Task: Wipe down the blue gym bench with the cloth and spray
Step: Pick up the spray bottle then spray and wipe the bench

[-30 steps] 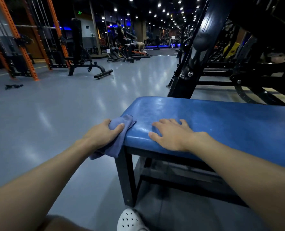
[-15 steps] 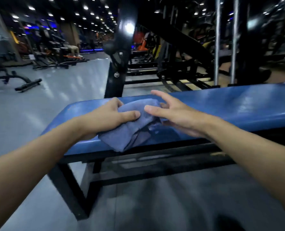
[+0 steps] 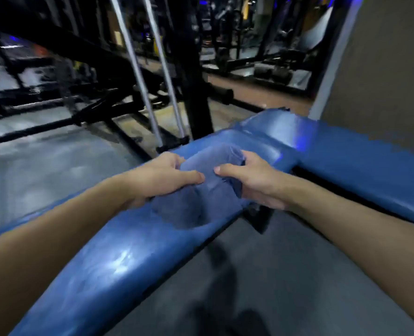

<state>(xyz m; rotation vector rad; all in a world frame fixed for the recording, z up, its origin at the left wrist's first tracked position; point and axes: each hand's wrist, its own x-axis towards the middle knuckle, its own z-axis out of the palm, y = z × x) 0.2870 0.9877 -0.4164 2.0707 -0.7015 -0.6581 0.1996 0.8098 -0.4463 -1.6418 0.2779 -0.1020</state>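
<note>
While gripping the cloth point(image 3: 208, 180) together, left hand point(image 3: 162, 177) and right hand point(image 3: 254, 180) are hovering at the bench point(image 3: 109, 267) edge.

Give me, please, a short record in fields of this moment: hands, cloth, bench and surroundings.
left hand: grips the left side of the cloth, thumb on top
right hand: grips the cloth's right side, thumb on top
cloth: blue-grey, bunched between both hands, lying on the bench
bench: blue, padded, glossy
spray: not in view
behind bench: black machine frame with two metal rods, on a grey floor
sharpness: motion-blurred
</note>
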